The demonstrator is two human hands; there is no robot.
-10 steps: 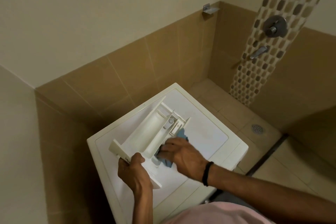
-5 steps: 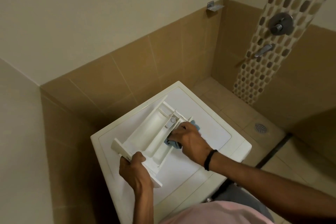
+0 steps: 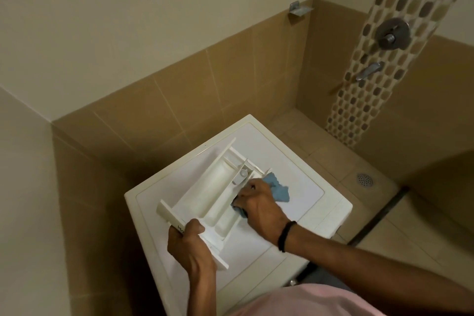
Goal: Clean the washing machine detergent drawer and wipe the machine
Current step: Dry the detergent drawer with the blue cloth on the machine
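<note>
The drawer point(image 3: 210, 192) lies out on the washing machine point(image 3: 307, 187), its front panel gripped by the left hand point(image 3: 191, 244), evidently to steady it, while the right hand point(image 3: 259, 206), just beyond, clutches a blue cloth point(image 3: 279, 190) against the side compartment, apparently wiping.

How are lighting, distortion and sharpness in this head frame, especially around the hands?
Head view: dim, warm light, deep shadow beside the washing machine; wide-angle curving of wall lines; right hand and blue cloth slightly soft, left hand and detergent drawer sharper; no strong glare.
</note>
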